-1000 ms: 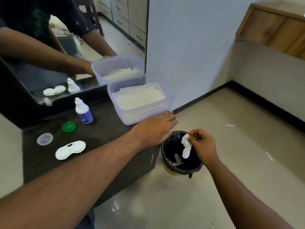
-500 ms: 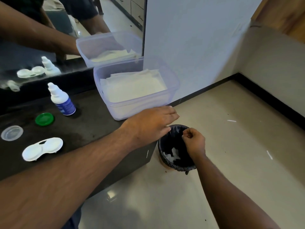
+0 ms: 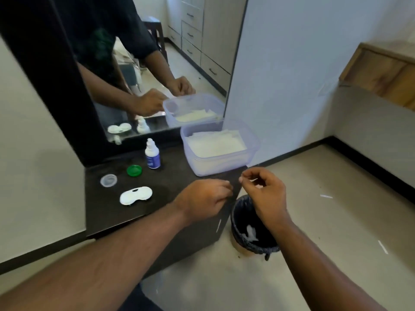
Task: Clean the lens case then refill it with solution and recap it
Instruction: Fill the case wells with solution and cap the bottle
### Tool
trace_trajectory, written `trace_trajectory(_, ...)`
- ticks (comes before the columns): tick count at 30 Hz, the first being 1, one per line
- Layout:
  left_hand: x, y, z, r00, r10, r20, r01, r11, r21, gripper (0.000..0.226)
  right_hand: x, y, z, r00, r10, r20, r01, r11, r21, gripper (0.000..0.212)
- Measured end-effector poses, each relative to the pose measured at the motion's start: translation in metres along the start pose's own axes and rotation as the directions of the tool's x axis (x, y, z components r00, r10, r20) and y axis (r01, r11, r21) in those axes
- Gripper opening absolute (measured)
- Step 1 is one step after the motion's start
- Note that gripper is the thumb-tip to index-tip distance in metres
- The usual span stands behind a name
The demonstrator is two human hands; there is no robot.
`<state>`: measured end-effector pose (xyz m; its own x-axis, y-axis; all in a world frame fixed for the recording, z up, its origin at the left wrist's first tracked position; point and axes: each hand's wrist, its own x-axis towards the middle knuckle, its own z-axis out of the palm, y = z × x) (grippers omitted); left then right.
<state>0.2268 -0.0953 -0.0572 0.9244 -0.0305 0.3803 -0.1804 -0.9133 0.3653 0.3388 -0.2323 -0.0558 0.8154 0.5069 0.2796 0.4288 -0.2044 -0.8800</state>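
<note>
Your lens case [image 3: 136, 195] lies on the dark bench [image 3: 179, 176] near its front edge, toward the left corner, with its long axis running roughly along that edge and tilted a little up to the right. It sits well to the left of your left hand [image 3: 203, 203], which hovers over the bench's right front corner with fingers loosely curled and nothing in them. Your right hand [image 3: 265, 194] is further off still, out past the right edge above the bin [image 3: 253, 239], thumb and forefinger close together but apparently empty; you can see a crumpled white scrap lying inside the bin. So the left hand is clearly the nearer one, and reaching the case probably means drawing it back leftward along the front edge. The solution bottle [image 3: 152, 156] stands upright further back, near the mirror, with the green cap [image 3: 134, 170] just beside it on its left and the clear cap [image 3: 108, 180] nearer the left edge. The tissue tub [image 3: 253, 151] fills the back right corner.
</note>
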Motion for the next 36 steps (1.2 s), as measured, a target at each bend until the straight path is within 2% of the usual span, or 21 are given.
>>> trace_trajectory(3, -0.036, -0.008, -0.03, 0.987, -0.072, -0.142, 0.075, 0.997, 0.012, 0.028, -0.011, -0.037, 0.029, 0.99, -0.112, 0.086, 0.104, 0.99, 0.091, 0.014)
trace_trajectory(6, -0.061, -0.018, -0.066, 0.927, -0.193, -0.323, 0.204, 0.979, 0.001, 0.026, -0.02, -0.066, 0.069, 0.97, -0.164, 0.179, 0.129, 0.973, 0.19, 0.022)
trace_trajectory(9, -0.074, -0.028, -0.096, 0.79, -0.321, -0.522, 0.339, 0.939, -0.063, 0.02, -0.022, -0.08, 0.112, 0.953, -0.106, 0.285, 0.045, 0.976, 0.212, 0.019)
trace_trajectory(11, -0.077, -0.036, -0.111, 0.692, -0.411, -0.593, 0.427, 0.896, -0.123, 0.019, -0.018, -0.085, 0.134, 0.952, -0.044, 0.304, -0.024, 0.976, 0.216, 0.024)
trace_trajectory(13, -0.075, -0.042, -0.119, 0.607, -0.512, -0.608, 0.496, 0.842, -0.214, 0.019, -0.009, -0.084, 0.151, 0.953, 0.024, 0.302, -0.081, 0.981, 0.178, 0.033)
trace_trajectory(15, -0.07, -0.049, -0.123, 0.556, -0.605, -0.57, 0.542, 0.784, -0.304, 0.025, 0.003, -0.081, 0.163, 0.946, 0.074, 0.317, -0.114, 0.987, 0.11, 0.051)
trace_trajectory(17, -0.063, -0.056, -0.125, 0.575, -0.669, -0.471, 0.57, 0.74, -0.357, 0.036, 0.012, -0.081, 0.169, 0.934, 0.057, 0.351, -0.096, 0.991, 0.094, 0.059)
trace_trajectory(20, -0.056, -0.065, -0.126, 0.654, -0.707, -0.27, 0.565, 0.694, -0.446, 0.049, 0.016, -0.081, 0.173, 0.9, -0.029, 0.436, -0.046, 0.986, 0.159, 0.041)
trace_trajectory(22, -0.054, -0.072, -0.126, 0.679, -0.703, -0.212, 0.557, 0.682, -0.474, 0.054, 0.017, -0.08, 0.176, 0.891, -0.054, 0.45, -0.029, 0.984, 0.176, 0.034)
trace_trajectory(28, -0.058, -0.08, -0.12, 0.658, -0.703, -0.27, 0.554, 0.694, -0.459, 0.049, 0.019, -0.072, 0.184, 0.888, -0.072, 0.453, -0.004, 0.986, 0.165, 0.033)
trace_trajectory(33, -0.056, -0.079, -0.114, 0.589, -0.713, -0.381, 0.549, 0.699, -0.459, 0.037, 0.02, -0.073, 0.186, 0.894, -0.072, 0.443, 0.006, 0.989, 0.149, 0.031)
trace_trajectory(36, -0.054, -0.077, -0.112, 0.578, -0.695, -0.426, 0.55, 0.718, -0.425, 0.031, 0.019, -0.075, 0.187, 0.903, -0.059, 0.425, 0.01, 0.993, 0.116, 0.028)
